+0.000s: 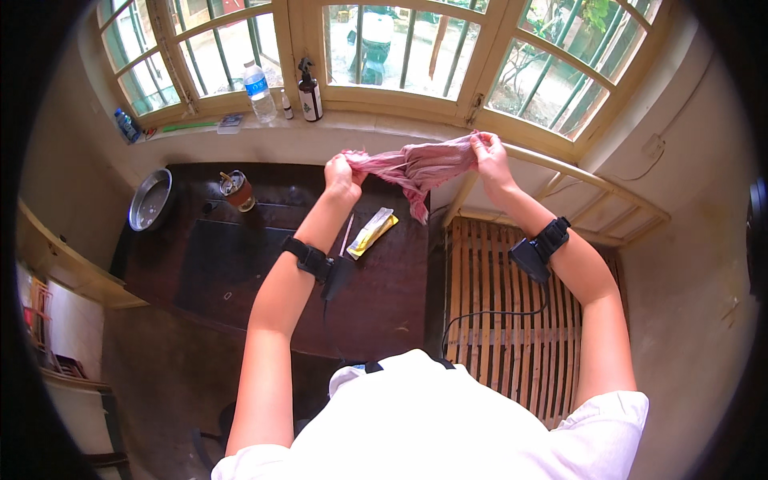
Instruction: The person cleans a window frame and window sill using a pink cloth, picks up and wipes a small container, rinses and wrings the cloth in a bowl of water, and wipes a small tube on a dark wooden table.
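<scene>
A crumpled pinkish cloth (441, 162) with frayed edges stretches between my hands, above the far right corner of the dark wooden table (372, 312). My left hand (344, 177) pinches one end of it. At the other end, my right hand (489, 157) grips a corner between thumb and fingers, in front of the windowsill. The cloth's middle is bunched, and one loose part hangs down over the table. Both forearms are raised and carry black straps with small devices.
On the table are a metal basin (150, 201), a glass cup (237, 191) with a brown sleeve, and a yellow-and-white packet (372, 233). A water bottle (259, 93) and a spray bottle (309, 93) stand on the sill. A slatted wooden bed frame (498, 354) lies right.
</scene>
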A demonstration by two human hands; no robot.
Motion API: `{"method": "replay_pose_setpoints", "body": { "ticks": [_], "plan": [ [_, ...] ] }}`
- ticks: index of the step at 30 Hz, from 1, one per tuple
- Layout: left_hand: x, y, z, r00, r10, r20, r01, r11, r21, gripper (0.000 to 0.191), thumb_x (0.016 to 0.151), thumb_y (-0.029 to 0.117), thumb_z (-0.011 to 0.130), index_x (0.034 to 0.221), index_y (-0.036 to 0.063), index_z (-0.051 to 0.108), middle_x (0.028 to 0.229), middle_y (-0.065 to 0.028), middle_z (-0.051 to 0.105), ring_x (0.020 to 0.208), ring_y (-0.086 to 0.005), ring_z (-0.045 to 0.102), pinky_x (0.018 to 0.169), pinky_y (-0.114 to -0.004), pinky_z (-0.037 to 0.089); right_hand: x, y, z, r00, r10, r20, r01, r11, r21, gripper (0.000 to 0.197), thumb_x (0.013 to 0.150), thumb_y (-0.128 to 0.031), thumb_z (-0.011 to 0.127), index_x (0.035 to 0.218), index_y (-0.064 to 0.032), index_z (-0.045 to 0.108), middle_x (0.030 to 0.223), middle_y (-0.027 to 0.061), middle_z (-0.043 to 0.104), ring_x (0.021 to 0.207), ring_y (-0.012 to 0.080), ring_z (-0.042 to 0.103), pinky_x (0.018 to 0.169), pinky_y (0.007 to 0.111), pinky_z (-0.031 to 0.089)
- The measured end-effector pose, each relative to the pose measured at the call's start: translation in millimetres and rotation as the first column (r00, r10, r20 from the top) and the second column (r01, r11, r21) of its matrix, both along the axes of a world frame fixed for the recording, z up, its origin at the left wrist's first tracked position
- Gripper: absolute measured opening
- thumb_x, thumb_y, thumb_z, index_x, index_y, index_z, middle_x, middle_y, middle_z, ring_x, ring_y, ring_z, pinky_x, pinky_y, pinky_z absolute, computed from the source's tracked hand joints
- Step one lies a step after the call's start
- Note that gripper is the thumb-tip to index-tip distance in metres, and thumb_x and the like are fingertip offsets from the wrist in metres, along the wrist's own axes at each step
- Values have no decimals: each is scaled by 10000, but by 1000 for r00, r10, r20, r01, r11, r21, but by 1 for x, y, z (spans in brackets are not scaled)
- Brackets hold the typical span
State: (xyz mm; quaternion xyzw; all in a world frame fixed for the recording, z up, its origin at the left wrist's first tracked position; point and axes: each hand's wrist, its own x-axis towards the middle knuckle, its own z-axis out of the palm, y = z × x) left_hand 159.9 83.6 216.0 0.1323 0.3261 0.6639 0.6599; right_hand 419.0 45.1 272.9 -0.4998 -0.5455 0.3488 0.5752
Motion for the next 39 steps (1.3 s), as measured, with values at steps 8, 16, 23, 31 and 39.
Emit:
{"method": "replay_pose_setpoints", "body": {
  "ticks": [8, 16, 23, 31, 39],
  "plan": [
    [-69, 30, -21, 618, 444, -649, -288, 896, 339, 155, 900, 183, 434, 933, 36, 468, 832, -50, 510, 765, -128, 470, 706, -240, 393, 59, 23, -5, 957, -260, -125, 277, 950, 142, 157, 884, -126, 477, 1003, -23, 484, 895, 51, 546, 790, 113, 510, 723, 242, 427],
    [-111, 3, 13, -51, 788, -613, -25, 613, 790, 106, 895, 165, 445, 912, 61, 442, 708, -127, 536, 618, -275, 544, 559, -360, 414, 63, 4, 7, 782, -404, 475, 224, 893, 390, 141, 868, -93, 427, 999, -73, 475, 892, 140, 599, 781, 294, 592, 663, 345, 447],
    [-130, -20, 9, -59, 684, -727, -59, 725, 687, 110, 885, 168, 464, 914, 62, 472, 706, -156, 550, 664, -314, 566, 575, -344, 430, 46, 21, -24, 830, -315, 460, 144, 919, 368, 143, 869, -93, 428, 999, -52, 474, 875, 154, 583, 826, 275, 580, 723, 333, 441],
    [-175, -49, -27, 395, 412, -821, 19, 890, 456, 135, 896, 157, 466, 930, 35, 514, 775, -22, 557, 716, -82, 530, 608, -210, 435, 41, 39, -68, 924, 22, 382, -104, 975, 195, 161, 860, -12, 409, 979, -9, 517, 881, 40, 564, 818, 114, 524, 757, 226, 415],
    [-212, -88, -37, 610, 169, -774, 139, 939, 315, 149, 913, 177, 427, 962, 60, 504, 903, -9, 567, 846, -82, 532, 789, -219, 422, 37, 12, -75, 961, 234, 149, -222, 971, -90, 161, 844, -70, 456, 968, -8, 538, 922, 49, 585, 882, 111, 516, 808, 228, 391]
  ]
}}
